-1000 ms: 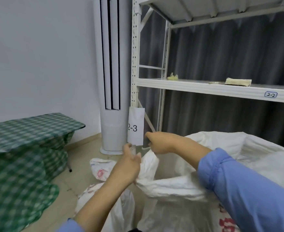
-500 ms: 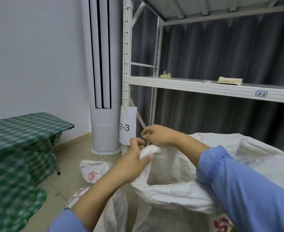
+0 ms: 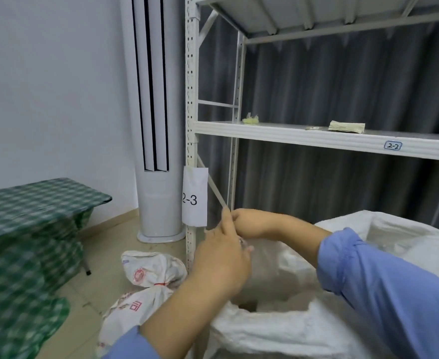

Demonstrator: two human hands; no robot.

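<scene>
A large white woven sack point(image 3: 285, 330) stands open at the lower right in front of the shelf. Its left wall rises to my two hands, which meet just above its mouth, beside the shelf's front post point(image 3: 191, 244). My left hand point(image 3: 222, 263) shows its back to me with fingers pointing up; it holds the sack's rim, though the hand hides most of the grip. My right hand point(image 3: 248, 224) is curled in a fist on the same gathered corner, right behind the left fingers. Both sleeves are blue.
A metal shelf rack point(image 3: 304, 137) carries a paper bundle point(image 3: 346, 126) and a yellow scrap point(image 3: 250, 121). A "2-3" paper label point(image 3: 194, 196) hangs on the post. A tall white air conditioner point(image 3: 156, 125) stands left of it. Two tied sacks point(image 3: 151, 273) lie on the floor. A green-checked table point(image 3: 32, 200) sits at left.
My hands have drawn together at the sack's left corner, the left hand now covering the right one's fingers. The sack's mouth has opened wider and its rim hangs lower.
</scene>
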